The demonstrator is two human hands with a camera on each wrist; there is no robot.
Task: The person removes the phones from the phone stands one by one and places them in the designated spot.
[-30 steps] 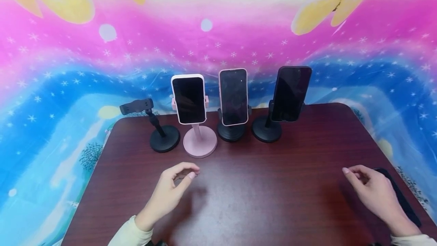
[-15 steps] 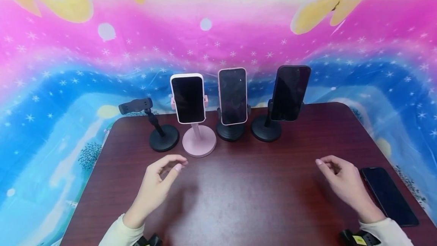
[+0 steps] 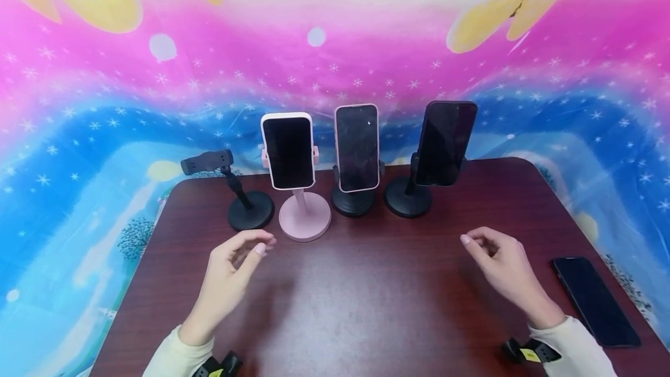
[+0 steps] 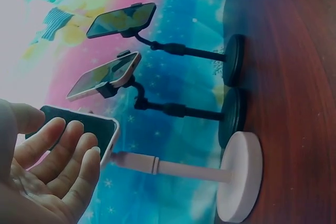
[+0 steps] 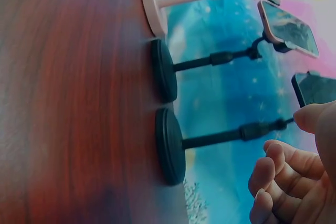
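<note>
My left hand (image 3: 225, 278) hovers over the table's left side with fingers loosely bent and holds nothing. It is nearest the black phone stand (image 3: 251, 212) whose tilted clamp (image 3: 207, 162) carries no phone, and the pink stand (image 3: 305, 217) that bears a white-cased phone (image 3: 289, 152). My right hand (image 3: 505, 266), also loosely curled around nothing, floats at the right, in front of the black stand (image 3: 408, 198) with a dark phone (image 3: 446, 143). Between these stands a black stand (image 3: 353, 201) with a pink-edged phone (image 3: 357, 148). Another black phone (image 3: 595, 301) lies flat right of my right hand.
The dark red-brown wooden table (image 3: 356, 301) has rounded back corners. A patterned cloth (image 3: 324, 74) in pink and blue hangs close behind the row of stands. Black wrist straps (image 3: 531, 351) sit at both light sleeves.
My right hand has moved left and a little farther back, uncovering the phone lying at the right. My left hand has drifted left and slightly farther back. The stands stay put.
</note>
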